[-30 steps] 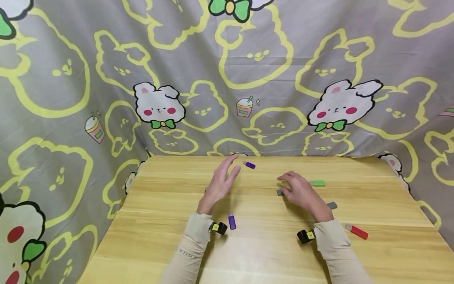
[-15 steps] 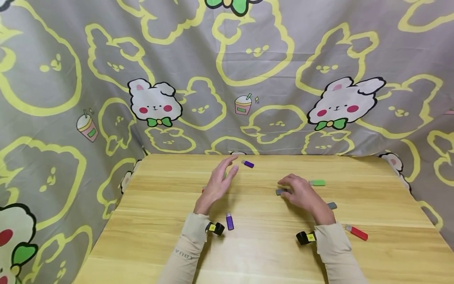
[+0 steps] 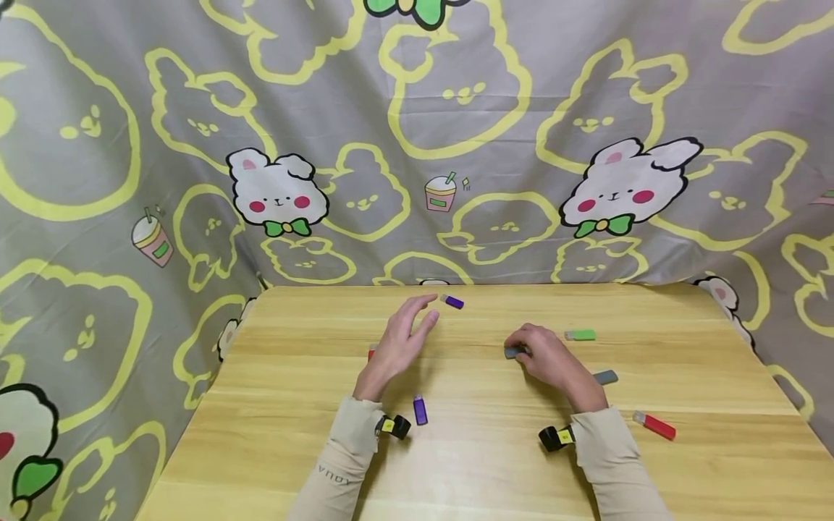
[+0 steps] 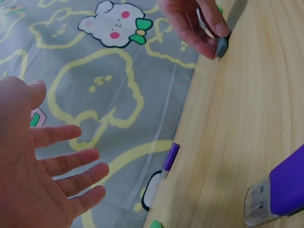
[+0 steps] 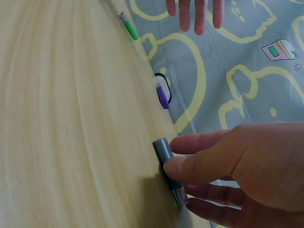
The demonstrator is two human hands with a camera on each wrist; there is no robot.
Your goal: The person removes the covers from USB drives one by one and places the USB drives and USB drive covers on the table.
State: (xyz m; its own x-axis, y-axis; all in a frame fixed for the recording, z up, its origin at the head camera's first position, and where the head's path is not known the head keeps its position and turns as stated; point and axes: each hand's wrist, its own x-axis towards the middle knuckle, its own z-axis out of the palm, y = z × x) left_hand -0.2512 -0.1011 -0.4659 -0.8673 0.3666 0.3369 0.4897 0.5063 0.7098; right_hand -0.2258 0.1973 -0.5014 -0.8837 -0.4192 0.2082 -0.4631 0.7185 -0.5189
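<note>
In the head view my left hand (image 3: 397,344) hovers above the table, fingers spread and nothing in it. A red USB flash drive (image 3: 372,352) shows partly behind that wrist, and a purple USB flash drive (image 3: 420,411) lies nearer me. My right hand (image 3: 550,358) pinches a grey USB flash drive (image 5: 164,149) between thumb and fingers. The right wrist view shows its clear-capped end pointing toward the lower fingers. Close to the right wrist lies a second grey USB flash drive (image 3: 606,377), partly covered by the arm.
Another purple flash drive (image 3: 454,302) lies near the table's back edge. To the right are a green flash drive (image 3: 582,335) and a red one (image 3: 656,426). Another green flash drive (image 5: 129,26) shows in the right wrist view. A patterned curtain (image 3: 482,239) hangs behind the table (image 3: 482,470).
The right hand's fingers have closed onto the grey flash drive, which stays at about the same spot. The left hand keeps hovering with little motion. The head view has shifted slightly.
</note>
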